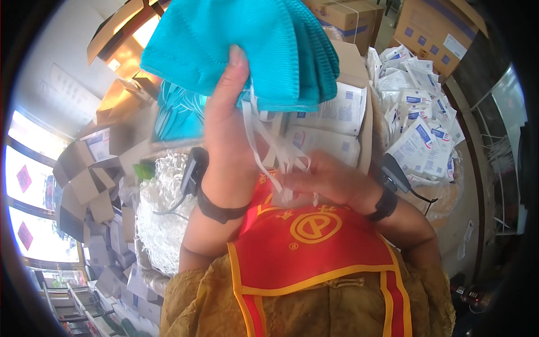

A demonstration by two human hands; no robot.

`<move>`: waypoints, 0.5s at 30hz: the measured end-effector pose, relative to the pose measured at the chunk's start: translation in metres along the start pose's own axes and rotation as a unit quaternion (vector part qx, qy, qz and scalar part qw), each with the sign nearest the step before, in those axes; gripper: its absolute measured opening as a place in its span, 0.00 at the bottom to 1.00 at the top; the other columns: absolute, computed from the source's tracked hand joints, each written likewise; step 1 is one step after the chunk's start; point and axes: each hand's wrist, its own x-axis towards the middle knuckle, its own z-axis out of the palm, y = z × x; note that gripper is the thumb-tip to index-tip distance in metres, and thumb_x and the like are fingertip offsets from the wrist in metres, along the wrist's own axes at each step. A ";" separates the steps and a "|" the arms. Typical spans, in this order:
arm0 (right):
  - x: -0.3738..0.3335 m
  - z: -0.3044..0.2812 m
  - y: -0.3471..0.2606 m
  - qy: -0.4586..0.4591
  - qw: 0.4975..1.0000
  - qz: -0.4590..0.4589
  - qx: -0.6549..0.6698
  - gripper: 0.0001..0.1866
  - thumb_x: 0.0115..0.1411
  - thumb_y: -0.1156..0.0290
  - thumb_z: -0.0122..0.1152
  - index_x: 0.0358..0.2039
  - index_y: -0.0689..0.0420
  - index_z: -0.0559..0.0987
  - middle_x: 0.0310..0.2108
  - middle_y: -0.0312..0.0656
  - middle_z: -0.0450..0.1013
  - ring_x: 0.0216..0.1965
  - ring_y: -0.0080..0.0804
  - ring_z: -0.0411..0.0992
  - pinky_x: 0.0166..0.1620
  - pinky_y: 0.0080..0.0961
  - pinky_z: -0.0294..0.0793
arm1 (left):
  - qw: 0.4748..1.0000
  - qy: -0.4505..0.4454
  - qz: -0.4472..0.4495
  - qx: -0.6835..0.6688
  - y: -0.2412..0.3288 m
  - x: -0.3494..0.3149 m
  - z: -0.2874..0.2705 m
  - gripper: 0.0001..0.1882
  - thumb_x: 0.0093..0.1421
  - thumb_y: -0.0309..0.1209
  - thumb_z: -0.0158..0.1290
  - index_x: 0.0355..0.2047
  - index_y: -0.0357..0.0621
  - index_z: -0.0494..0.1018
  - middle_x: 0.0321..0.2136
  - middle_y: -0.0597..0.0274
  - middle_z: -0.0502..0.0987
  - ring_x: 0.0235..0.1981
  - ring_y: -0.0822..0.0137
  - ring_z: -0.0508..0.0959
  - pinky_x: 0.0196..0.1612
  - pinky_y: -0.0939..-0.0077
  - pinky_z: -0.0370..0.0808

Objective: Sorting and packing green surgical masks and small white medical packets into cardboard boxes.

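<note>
Teal masks raised in left hand, straps drawn through right

Left hand (225, 106): gripping a fanned stack of teal masks (275, 59) from below, thumb pressed on the near face; remaining fingers hidden behind. Stack sits high, at the top edge of view, ahead of the chest. Right hand (334, 177): lower, near the chest, thumb and fingers pinching the white straps (289, 154) that hang from the stack; slight blur, exact fingertip contact not resolved. Hands apart, not pressed together.

Wrists: dark band (222, 212) on the left, a second dark band (386, 204) on the right. Red apron (314, 247) with yellow trim directly below, over brown clothing (331, 312).

Beyond the hands: loose teal masks (177, 115) lie behind the left forearm; flat white packets (328, 143) fill an open carton (366, 121) behind the right hand. Farther right, a heap of printed packets (418, 121). Left: a mound of white strips (163, 216), then grey boxes (115, 244). Large brown carton (412, 36) at upper right.
</note>
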 end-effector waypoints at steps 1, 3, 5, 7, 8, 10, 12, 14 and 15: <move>0.001 0.000 -0.002 0.021 0.999 0.027 -0.018 0.16 0.66 0.58 0.54 0.43 0.58 0.79 0.28 0.29 0.72 0.27 0.12 0.65 0.29 0.12 0.62 | 0.999 0.051 0.000 -0.007 0.000 -0.002 0.005 0.14 0.65 0.38 0.50 0.44 0.43 0.73 0.30 0.63 0.80 0.20 0.72 0.79 0.23 0.80 0.79; 0.000 -0.003 -0.006 0.041 0.997 0.053 -0.035 0.15 0.66 0.60 0.54 0.44 0.58 0.79 0.26 0.28 0.72 0.26 0.12 0.65 0.30 0.12 0.63 | 0.999 -0.025 -0.015 -0.026 0.005 0.001 -0.016 0.13 0.64 0.37 0.51 0.45 0.43 0.73 0.33 0.62 0.81 0.24 0.69 0.81 0.26 0.78 0.81; -0.004 -0.009 -0.011 0.051 0.990 0.094 -0.088 0.15 0.66 0.64 0.52 0.45 0.59 0.78 0.24 0.28 0.71 0.26 0.12 0.66 0.31 0.13 0.64 | 0.998 -0.060 -0.004 -0.005 0.008 0.002 -0.024 0.13 0.64 0.35 0.52 0.46 0.43 0.72 0.36 0.61 0.81 0.27 0.67 0.83 0.27 0.76 0.82; -0.007 -0.018 0.000 0.067 0.988 0.060 -0.122 0.15 0.66 0.65 0.52 0.46 0.60 0.78 0.24 0.29 0.71 0.27 0.12 0.66 0.31 0.13 0.65 | 0.998 -0.061 -0.012 -0.013 0.010 0.004 -0.027 0.15 0.65 0.36 0.51 0.48 0.41 0.72 0.38 0.59 0.81 0.29 0.66 0.83 0.30 0.74 0.82; -0.009 -0.022 0.004 0.083 0.984 0.025 -0.156 0.15 0.65 0.67 0.52 0.47 0.60 0.78 0.23 0.30 0.71 0.27 0.13 0.67 0.32 0.14 0.66 | 0.998 -0.064 -0.021 -0.021 0.011 0.005 -0.028 0.16 0.65 0.36 0.50 0.49 0.40 0.71 0.40 0.58 0.80 0.32 0.65 0.83 0.33 0.72 0.83; -0.014 -0.026 0.000 0.084 0.979 0.032 -0.182 0.15 0.65 0.67 0.51 0.47 0.60 0.78 0.23 0.30 0.71 0.27 0.13 0.67 0.33 0.14 0.67 | 0.995 -0.082 -0.033 -0.048 0.012 0.003 -0.030 0.18 0.65 0.36 0.50 0.50 0.38 0.70 0.43 0.55 0.79 0.36 0.62 0.82 0.37 0.69 0.82; -0.018 -0.031 -0.002 0.085 0.973 0.038 -0.209 0.15 0.65 0.68 0.51 0.47 0.61 0.78 0.23 0.31 0.71 0.27 0.13 0.67 0.33 0.15 0.67 | 0.983 -0.135 -0.063 -0.104 0.017 0.004 -0.044 0.21 0.64 0.37 0.49 0.53 0.36 0.69 0.49 0.50 0.76 0.45 0.56 0.80 0.47 0.58 0.79; -0.020 -0.040 0.002 0.045 0.973 0.053 -0.220 0.12 0.65 0.68 0.51 0.43 0.61 0.79 0.25 0.30 0.71 0.27 0.14 0.67 0.33 0.15 0.68 | 0.987 -0.155 -0.030 -0.017 0.022 0.003 -0.040 0.21 0.61 0.32 0.53 0.54 0.40 0.68 0.47 0.61 0.76 0.47 0.66 0.77 0.49 0.70 0.75; -0.023 -0.043 0.005 0.045 0.973 0.052 -0.220 0.12 0.65 0.68 0.51 0.43 0.61 0.79 0.25 0.30 0.71 0.27 0.14 0.67 0.33 0.15 0.68 | 0.985 -0.160 -0.038 -0.042 0.026 0.006 -0.040 0.20 0.62 0.32 0.52 0.53 0.41 0.68 0.47 0.61 0.76 0.45 0.65 0.77 0.47 0.69 0.76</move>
